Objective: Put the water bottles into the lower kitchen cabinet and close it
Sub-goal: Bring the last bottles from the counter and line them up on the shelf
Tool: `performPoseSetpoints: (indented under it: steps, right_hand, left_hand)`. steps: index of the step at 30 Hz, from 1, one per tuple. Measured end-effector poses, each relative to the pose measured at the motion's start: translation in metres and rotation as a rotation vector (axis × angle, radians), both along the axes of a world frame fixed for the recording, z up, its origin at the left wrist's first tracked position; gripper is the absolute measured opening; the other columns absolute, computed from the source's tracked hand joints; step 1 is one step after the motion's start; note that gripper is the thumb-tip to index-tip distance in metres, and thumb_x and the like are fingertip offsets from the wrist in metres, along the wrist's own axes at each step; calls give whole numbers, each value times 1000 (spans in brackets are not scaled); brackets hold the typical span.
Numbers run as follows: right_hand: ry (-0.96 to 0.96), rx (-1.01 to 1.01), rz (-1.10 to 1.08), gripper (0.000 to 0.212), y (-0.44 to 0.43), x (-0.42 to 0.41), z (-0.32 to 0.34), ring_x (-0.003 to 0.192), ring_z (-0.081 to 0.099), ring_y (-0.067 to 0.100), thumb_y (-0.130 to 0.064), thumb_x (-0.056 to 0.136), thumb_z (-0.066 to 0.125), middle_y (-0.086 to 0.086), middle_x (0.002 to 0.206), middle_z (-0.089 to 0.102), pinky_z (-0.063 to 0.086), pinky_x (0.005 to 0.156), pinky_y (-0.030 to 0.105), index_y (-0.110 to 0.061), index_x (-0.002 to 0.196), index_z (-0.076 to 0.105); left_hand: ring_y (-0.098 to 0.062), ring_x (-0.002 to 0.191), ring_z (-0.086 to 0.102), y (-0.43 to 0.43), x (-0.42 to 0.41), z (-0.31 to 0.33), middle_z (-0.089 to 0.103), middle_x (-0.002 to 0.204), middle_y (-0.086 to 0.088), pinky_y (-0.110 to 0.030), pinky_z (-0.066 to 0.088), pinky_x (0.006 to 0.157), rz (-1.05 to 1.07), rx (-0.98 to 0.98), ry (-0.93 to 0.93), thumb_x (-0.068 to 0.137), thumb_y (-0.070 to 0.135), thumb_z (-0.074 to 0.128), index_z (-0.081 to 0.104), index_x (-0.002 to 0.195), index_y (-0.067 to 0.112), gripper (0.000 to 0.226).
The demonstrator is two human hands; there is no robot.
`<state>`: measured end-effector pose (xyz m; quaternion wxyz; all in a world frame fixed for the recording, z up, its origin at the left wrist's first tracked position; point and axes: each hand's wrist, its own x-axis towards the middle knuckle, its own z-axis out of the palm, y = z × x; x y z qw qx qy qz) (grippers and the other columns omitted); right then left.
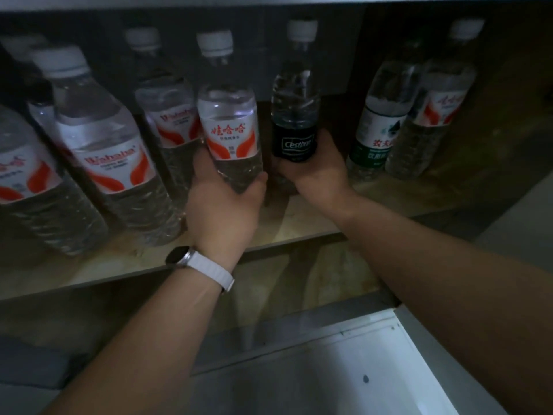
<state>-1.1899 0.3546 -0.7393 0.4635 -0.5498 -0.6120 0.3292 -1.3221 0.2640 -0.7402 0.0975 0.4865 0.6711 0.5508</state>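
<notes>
Inside cabinet, over shelf (284,226): left hand (224,205) fingers (200,163) curled round lower body of red-label bottle (229,130); clear water inside, white cap on. Right hand (318,172) wraps base of black-label bottle (294,115); also water-filled and capped. Both bottles upright, just beside each other; whether bases touch shelf hidden by hands. Left: row of full bottles (98,139). Right: green-label bottle (380,127) touching another (434,121). White watch (194,260) on left wrist.
</notes>
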Motion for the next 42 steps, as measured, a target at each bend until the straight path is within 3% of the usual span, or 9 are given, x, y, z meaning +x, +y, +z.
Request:
performPoseSetpoints:
  steps: [4,10,14,19,23,27,36,39,42]
  right_hand:
    - [37,13,-37,73,2,18,7,104,52,4,-30,68,89,-15,108,54,43,89,23,-23,128,47]
    - [-2,26,-71,67,4,36,9,110,55,9,-25,70,88,-11,109,55,44,92,24,-22,122,47]
    - [-1,38,-85,75,5,42,3,119,56,15,-26,68,89,-2,127,61,46,102,33,-18,130,47]
    - [24,35,-50,76,7,50,-2,110,53,7,-24,70,89,-7,121,58,43,92,23,-19,133,45]
    - [59,28,-16,79,10,50,-4,111,52,5,-23,71,89,-11,119,56,44,96,24,-20,135,44]
    - [39,11,2,77,7,54,-5,107,45,-2,-28,76,85,-16,113,50,36,81,7,-22,139,41]
    - [36,-66,55,76,0,57,4,116,49,5,-32,79,82,-13,124,54,37,92,20,-23,141,39]
    - [54,-48,57,75,-6,60,12,110,46,0,-29,81,80,-19,117,49,36,90,18,-26,143,38]
    - [39,-16,58,75,-15,64,16,117,50,3,-27,81,79,-19,124,53,40,95,22,-27,144,38]
  left_hand:
    - [-20,122,60,16,9,4,61,135,2,-38,49,101,-44,-4,-53,79,37,82,42,139,23,73]
    - [-22,118,61,42,22,5,62,129,0,-32,47,95,-80,-43,-69,79,38,81,44,132,20,68]
    - [-24,116,61,54,30,5,60,129,-2,-33,47,90,-103,-70,-79,79,38,80,40,134,20,70]
    - [-24,119,60,60,42,3,59,132,-2,-31,44,88,-106,-61,-97,78,34,83,39,136,20,73]
    - [-25,122,58,60,46,0,56,136,-4,-38,50,95,-83,-57,-83,74,36,85,38,142,20,84]
    - [-25,121,57,59,48,0,55,136,-3,-31,43,88,-54,-60,-69,75,35,84,39,140,19,80]
    - [-23,126,56,54,51,-1,56,139,-2,-37,48,99,-45,-75,-73,77,37,83,35,148,23,87]
    - [-18,120,60,46,48,0,59,130,7,-34,48,93,-104,-87,-94,79,39,80,39,133,35,67]
    - [-9,114,59,28,43,4,58,125,15,-29,47,91,-141,-99,-68,84,37,77,42,137,37,63]
